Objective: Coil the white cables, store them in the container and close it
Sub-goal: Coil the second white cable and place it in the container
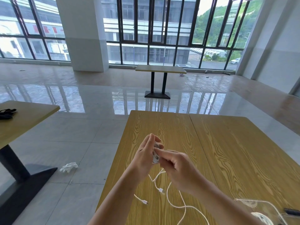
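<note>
Above the wooden table (227, 151), my left hand (146, 155) holds a small coil of white cable (156, 155), fingers pointing up. My right hand (177, 166) pinches the same coil from the right side. A loose white cable (177, 207) trails from the hands down across the table, with a USB plug (162, 191) lying near the middle and another plug (145, 202) toward the left edge. A clear plastic container (263, 211) stands at the bottom right, partly behind my right forearm, with something white inside.
A small dark object (291, 211) lies at the table's right edge by the container. Another table (24, 120) stands to the left with a black item (6, 113) on it. A white crumpled thing (69, 167) lies on the tiled floor. A third table (160, 69) stands by the windows.
</note>
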Action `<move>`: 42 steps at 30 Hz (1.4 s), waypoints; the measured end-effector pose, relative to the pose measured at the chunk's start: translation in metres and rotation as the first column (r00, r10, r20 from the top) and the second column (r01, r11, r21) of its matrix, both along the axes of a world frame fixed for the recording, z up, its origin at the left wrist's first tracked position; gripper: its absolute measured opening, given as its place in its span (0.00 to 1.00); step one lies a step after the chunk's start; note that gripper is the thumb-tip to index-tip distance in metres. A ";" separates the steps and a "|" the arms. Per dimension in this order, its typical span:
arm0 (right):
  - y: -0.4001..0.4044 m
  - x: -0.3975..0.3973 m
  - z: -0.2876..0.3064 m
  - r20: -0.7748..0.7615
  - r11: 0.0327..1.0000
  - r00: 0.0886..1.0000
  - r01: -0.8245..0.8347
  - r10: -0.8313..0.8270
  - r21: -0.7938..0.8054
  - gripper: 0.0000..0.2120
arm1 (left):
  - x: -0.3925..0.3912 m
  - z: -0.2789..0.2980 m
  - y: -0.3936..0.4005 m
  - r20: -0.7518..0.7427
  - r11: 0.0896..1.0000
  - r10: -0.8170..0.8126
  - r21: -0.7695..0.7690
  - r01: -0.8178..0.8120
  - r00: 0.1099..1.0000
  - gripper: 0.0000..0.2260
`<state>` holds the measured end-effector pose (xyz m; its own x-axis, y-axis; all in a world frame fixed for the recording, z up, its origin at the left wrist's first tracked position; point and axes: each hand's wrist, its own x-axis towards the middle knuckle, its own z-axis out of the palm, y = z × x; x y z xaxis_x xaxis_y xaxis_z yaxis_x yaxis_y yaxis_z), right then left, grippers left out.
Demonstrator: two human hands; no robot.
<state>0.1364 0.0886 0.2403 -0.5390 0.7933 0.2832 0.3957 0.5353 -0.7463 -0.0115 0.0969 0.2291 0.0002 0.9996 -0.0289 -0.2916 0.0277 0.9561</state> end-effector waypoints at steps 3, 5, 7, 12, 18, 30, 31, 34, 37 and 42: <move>0.004 0.001 -0.008 0.051 0.970 0.999 0.001 -0.014 0.244 0.14 | 0.002 -0.001 -0.003 0.099 0.999 -0.035 -0.010 0.036 0.995 0.14; 0.008 0.001 -0.011 0.064 0.947 0.998 0.005 -0.027 0.321 0.13 | 0.003 -0.003 -0.004 0.158 0.999 -0.037 -0.008 0.038 0.987 0.07; 0.007 -0.001 -0.013 0.066 0.919 0.997 0.009 -0.038 0.395 0.11 | 0.003 -0.005 -0.003 0.222 1.000 -0.022 -0.015 0.026 0.975 0.06; 0.003 -0.001 -0.012 0.059 0.897 0.994 0.061 -0.096 0.438 0.10 | 0.001 -0.004 -0.003 0.386 0.997 0.066 -0.065 -0.044 0.920 0.10; 0.009 0.019 -0.008 0.192 0.929 0.981 -0.047 -0.026 0.367 0.13 | -0.010 -0.005 0.002 0.456 0.986 0.166 -0.087 -0.142 0.874 0.11; 0.012 0.031 0.001 -0.036 0.840 0.969 0.193 -0.245 -0.507 0.05 | 0.000 0.006 0.001 0.504 0.990 0.108 0.022 -0.138 0.857 0.12; 0.011 0.029 0.002 -0.082 0.787 0.953 0.191 -0.292 -0.586 0.05 | 0.002 0.007 0.000 0.502 0.989 0.109 0.033 -0.144 0.858 0.12; 0.010 0.022 0.002 -0.170 0.687 0.899 0.174 -0.403 -0.705 0.09 | 0.006 0.010 -0.002 0.482 0.985 0.121 0.050 -0.165 0.868 0.12; 0.009 0.018 0.002 -0.252 0.590 0.858 0.071 -0.447 -0.804 0.10 | 0.008 0.012 -0.006 0.422 0.981 0.143 0.060 -0.185 0.895 0.11; 0.006 0.011 0.000 -0.316 0.551 0.794 0.028 -0.519 -0.834 0.08 | 0.012 0.011 -0.009 0.327 0.978 0.130 0.115 -0.176 0.936 0.12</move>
